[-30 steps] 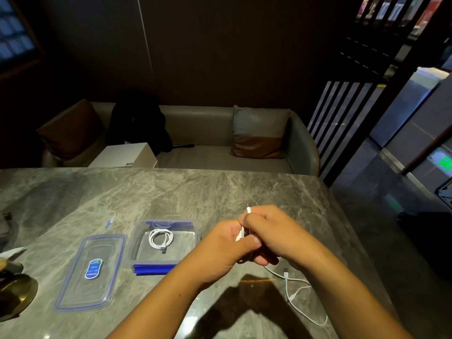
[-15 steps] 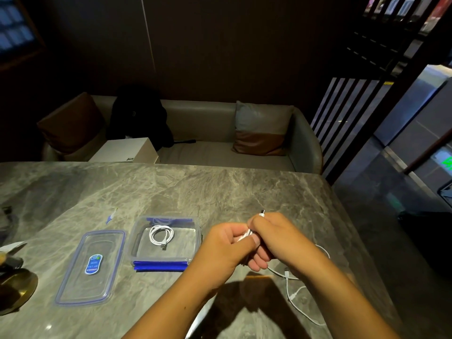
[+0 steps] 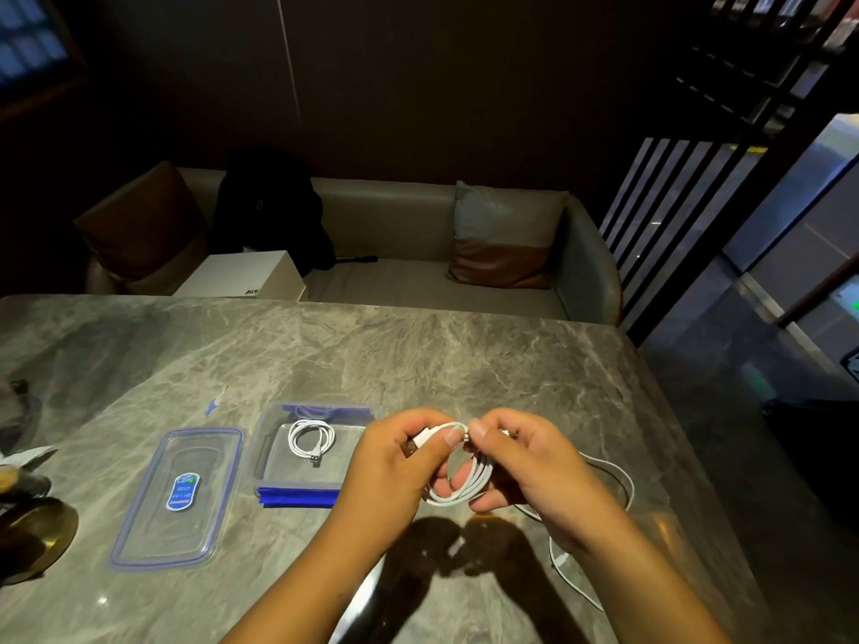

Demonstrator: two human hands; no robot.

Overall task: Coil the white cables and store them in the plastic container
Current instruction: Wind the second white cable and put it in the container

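Just right of the frame's centre, the left hand (image 3: 390, 471) and right hand (image 3: 525, 467) both pinch a thin white cable (image 3: 458, 492), partly looped, above the grey marble table (image 3: 418, 360). Its loose tail trails right across the table. Left of the hands, a clear rectangular plastic container (image 3: 279, 457) holds a coiled white cable (image 3: 310, 437), beside its blue-rimmed lid (image 3: 179, 497).
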